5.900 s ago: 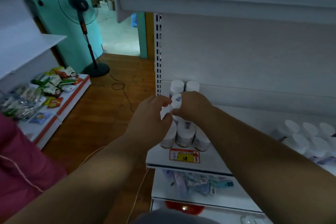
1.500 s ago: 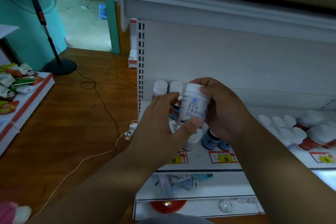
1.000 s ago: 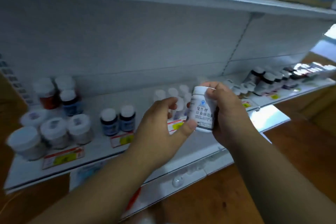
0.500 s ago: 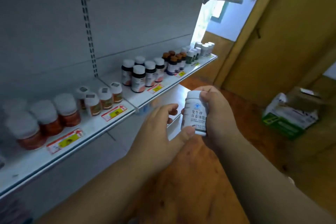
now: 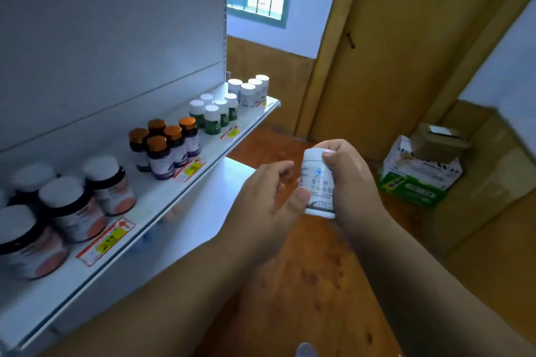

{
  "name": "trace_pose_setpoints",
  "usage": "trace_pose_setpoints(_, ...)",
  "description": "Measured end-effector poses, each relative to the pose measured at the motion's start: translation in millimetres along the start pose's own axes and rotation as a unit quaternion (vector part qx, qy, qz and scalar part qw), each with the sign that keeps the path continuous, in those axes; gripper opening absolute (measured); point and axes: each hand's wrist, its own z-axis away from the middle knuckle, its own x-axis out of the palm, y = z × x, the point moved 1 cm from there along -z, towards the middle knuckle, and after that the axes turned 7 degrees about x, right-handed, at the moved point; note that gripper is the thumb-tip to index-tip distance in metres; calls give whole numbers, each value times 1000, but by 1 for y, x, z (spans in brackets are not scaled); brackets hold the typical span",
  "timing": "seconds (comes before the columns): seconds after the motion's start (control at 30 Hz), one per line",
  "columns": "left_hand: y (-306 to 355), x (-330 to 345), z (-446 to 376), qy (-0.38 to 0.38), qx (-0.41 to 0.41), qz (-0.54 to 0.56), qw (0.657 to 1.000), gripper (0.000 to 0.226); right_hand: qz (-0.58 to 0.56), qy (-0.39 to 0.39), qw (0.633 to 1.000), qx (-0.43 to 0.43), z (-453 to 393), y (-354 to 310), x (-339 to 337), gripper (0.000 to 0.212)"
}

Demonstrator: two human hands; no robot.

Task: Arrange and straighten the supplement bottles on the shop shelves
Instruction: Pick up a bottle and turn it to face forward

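One white bottle (image 5: 317, 182) is held upright in front of the shelf (image 5: 185, 197), clear of it and to its right.

The bottle is gripped by the right hand (image 5: 352, 182), whose fingers are wrapped round its far side with the thumb pressed near the cap; the left hand (image 5: 265, 206) is half curled, with only its thumb tip laid against the label. The long axis of the bottle is kept near vertical, label turned to the camera. Similar white bottles (image 5: 251, 90) are grouped at the far end of the shelf, up and to the left of the held one, beyond the green-labelled bottles (image 5: 216, 114) and the orange-capped bottles (image 5: 165, 145). That far group is judged the likely place, so a reach forward and left by the right hand, the carrying one, would be needed.
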Motion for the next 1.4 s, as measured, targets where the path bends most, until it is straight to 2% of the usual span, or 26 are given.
trace_pose_setpoints(0.13, -36, 41, -75, 66, -3, -32, 997, 79, -13, -68, 998, -3, -97, 4, -37, 27)
trace_pose_setpoints(0.27, -56, 60, -134, 139, -60, -59, 987, 81, -2, -144, 989, 36, -187, -2, -55, 24)
trace_pose_setpoints(0.4, -85, 63, -194, 176, -107, -96, 974, 75, -36, -215, 974, 66, -274, -2, -48, 22)
trace_pose_setpoints(0.53, -127, 46, -250, 206, -121, -142, 961, 65, -68, -292, 952, 52, -361, 8, -26, 25)
trace_pose_setpoints(0.63, -155, 24, -299, 239, -122, -160, 950, 61, -11, -271, 962, 0, -432, -1, -11, 42)
trace_pose_setpoints(0.7, -168, 13, -331, 255, -128, -177, 942, 63, 6, -263, 965, -5, -474, -8, -3, 50)
trace_pose_setpoints(0.8, -184, 1, -377, 266, -138, -213, 930, 63, -1, -272, 962, -17, -534, -20, 8, 46)
trace_pose_setpoints(0.97, -224, -1, -435, 254, -175, -271, 912, 66, 98, -287, 950, -73, -621, -18, 36, 38)
trace_pose_setpoints(1.1, -258, 1, -468, 267, -235, -298, 886, 72, 228, -323, 910, -122, -685, 1, 63, 39)
trace_pose_setpoints(1.3, -282, 6, -495, 287, -280, -350, 847, 83, 393, -422, 789, -214, -743, 24, 92, 40)
trace_pose_setpoints(1.4, -290, 12, -500, 341, -284, -363, 819, 64, 426, -463, 740, -239, -753, 38, 106, 42)
